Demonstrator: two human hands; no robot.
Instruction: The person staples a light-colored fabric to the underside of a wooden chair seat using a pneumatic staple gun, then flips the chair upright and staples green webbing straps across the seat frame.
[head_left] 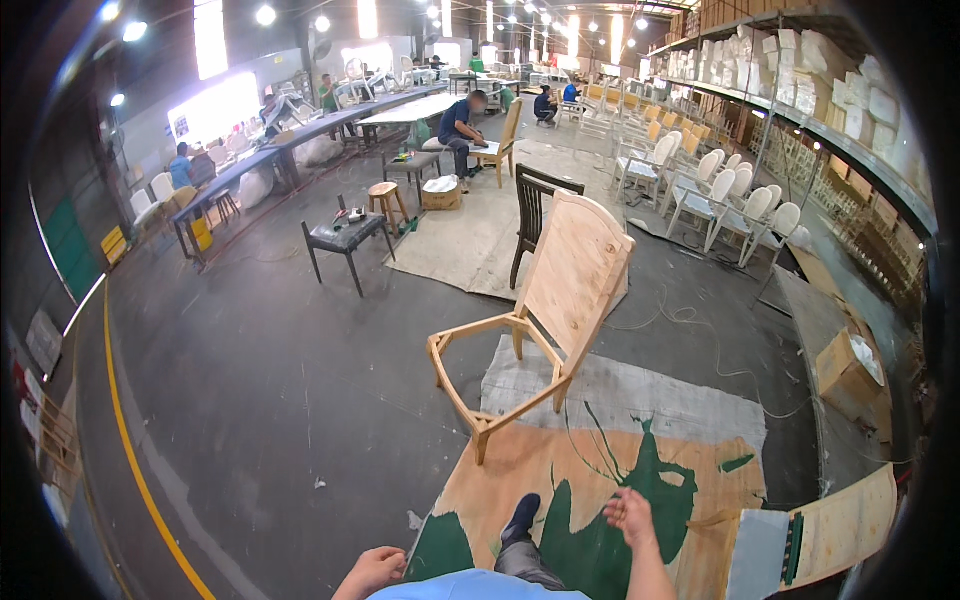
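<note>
My left hand (376, 569) hangs low at the lower edge, its fingers curled in and nothing seen in them. Further right, my right hand (630, 514) is raised over the green-stained floor sheet (470, 484), fingers loosely bent and apart, with nothing visible between them. Neither hand touches anything. In front of me stands an unfinished wooden chair (580, 262) with a tall plywood back and an open seat frame. It stands partly on a grey sheet (640, 393), nearest to my right hand. My foot (521, 518) is on the stained sheet.
A dark chair (540, 205) stands just behind the wooden one. To its left are a small black table (349, 235) with tools and a wooden stool (387, 200). A seated co-worker (458, 125) works further back. A panel (845, 523) and cardboard box (848, 375) are at right.
</note>
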